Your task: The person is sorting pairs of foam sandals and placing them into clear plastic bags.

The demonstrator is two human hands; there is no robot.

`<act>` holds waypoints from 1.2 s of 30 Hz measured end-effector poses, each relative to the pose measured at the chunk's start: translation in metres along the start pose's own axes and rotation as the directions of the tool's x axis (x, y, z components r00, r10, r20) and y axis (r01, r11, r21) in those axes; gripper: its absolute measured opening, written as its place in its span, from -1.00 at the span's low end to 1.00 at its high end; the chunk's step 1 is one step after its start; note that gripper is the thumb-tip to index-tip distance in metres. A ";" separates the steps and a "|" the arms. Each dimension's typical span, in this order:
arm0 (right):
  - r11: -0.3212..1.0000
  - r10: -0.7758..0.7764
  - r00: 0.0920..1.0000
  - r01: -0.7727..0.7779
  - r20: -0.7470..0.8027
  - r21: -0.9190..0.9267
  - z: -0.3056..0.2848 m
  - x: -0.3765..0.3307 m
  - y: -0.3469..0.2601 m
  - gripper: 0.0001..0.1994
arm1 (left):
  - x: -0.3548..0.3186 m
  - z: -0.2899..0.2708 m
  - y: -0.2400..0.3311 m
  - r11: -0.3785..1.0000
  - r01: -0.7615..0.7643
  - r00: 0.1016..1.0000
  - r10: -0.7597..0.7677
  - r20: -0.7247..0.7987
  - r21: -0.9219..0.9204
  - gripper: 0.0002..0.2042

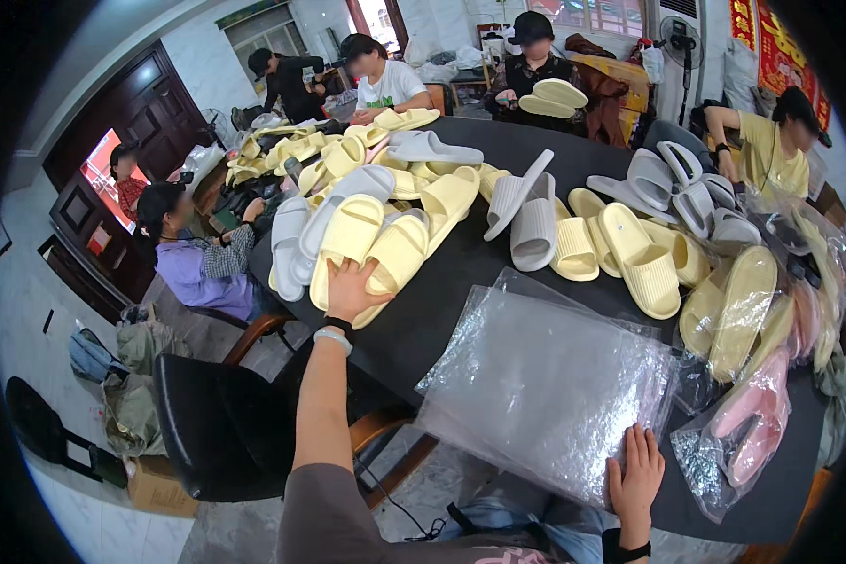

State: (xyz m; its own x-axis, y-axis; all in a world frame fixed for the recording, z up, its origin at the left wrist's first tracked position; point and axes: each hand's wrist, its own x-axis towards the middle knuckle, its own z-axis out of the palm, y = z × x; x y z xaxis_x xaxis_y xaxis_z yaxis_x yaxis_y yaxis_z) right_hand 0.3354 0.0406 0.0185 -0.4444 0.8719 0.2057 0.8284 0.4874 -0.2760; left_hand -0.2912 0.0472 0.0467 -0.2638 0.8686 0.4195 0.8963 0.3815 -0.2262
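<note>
My left hand [350, 293] reaches across to a pair of light yellow slippers, its fingers spread over the near ends. The left slipper of the pair [352, 224] and the right slipper [399, 246] lie side by side at the front of a pile. My right hand [637, 472] rests flat, fingers extended, on the near right corner of a stack of clear plastic bags [536, 385]. Grey slippers [289, 235] lie just left of the yellow pair. Right of the pile are another grey pair [533, 221] and several yellow slippers [637, 258].
Bagged yellow slippers [743, 315] and a bagged pink pair [752, 418] crowd the right side of the black table [385, 352]. A black chair [221, 423] stands at the near left edge. Several people sit around the table; one at the far side holds light slippers [553, 98].
</note>
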 end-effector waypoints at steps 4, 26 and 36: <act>1.000 0.005 1.000 -0.005 0.024 0.011 -0.001 0.003 -0.004 -0.41 | 0.004 0.001 -0.038 0.998 -0.052 0.998 0.051 0.042 0.029 -0.23; 0.999 0.006 0.999 -0.004 -0.045 0.053 -0.008 0.000 -0.005 -0.44 | 0.001 -0.017 -0.049 0.874 -0.125 0.981 0.038 -0.190 -0.470 -0.75; 0.997 0.008 0.997 -0.001 -0.082 0.083 -0.005 0.001 0.004 -0.45 | -0.066 -0.062 0.119 0.738 -0.157 0.969 -0.013 -0.246 -0.657 -0.62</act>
State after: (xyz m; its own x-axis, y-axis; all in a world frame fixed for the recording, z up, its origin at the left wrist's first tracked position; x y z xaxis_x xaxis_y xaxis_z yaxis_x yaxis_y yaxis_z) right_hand 0.3400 0.0431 0.0219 -0.4085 0.8689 0.2797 0.7978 0.4887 -0.3531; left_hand -0.1453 0.0156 0.0467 -0.1797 0.7592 0.6255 0.9367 -0.0622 0.3445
